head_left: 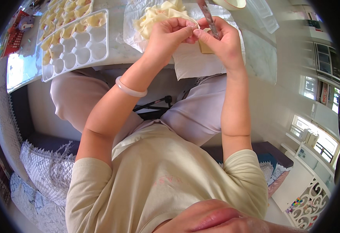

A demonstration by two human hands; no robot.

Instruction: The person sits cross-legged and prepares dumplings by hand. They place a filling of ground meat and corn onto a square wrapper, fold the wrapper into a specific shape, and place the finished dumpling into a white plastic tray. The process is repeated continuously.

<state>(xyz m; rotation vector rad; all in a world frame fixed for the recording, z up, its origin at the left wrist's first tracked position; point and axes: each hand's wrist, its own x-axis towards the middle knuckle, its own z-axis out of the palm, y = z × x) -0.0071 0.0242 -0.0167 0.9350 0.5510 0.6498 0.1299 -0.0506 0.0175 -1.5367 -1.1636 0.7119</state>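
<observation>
Left fingers (184, 33) and right fingers (204, 36) pinched on thin dough (196, 24) | messy stick (208, 17) tucked in right fingers | pulling hard could tear the dough, I think

In a home, shown by quilted sofa cover (45, 171) at eight o'clock, white scrollwork panel (312, 202) at four, bright window (320, 138) at three.

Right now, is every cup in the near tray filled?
No: several cups in the near tray are bare, while dumplings sit in others.
</observation>
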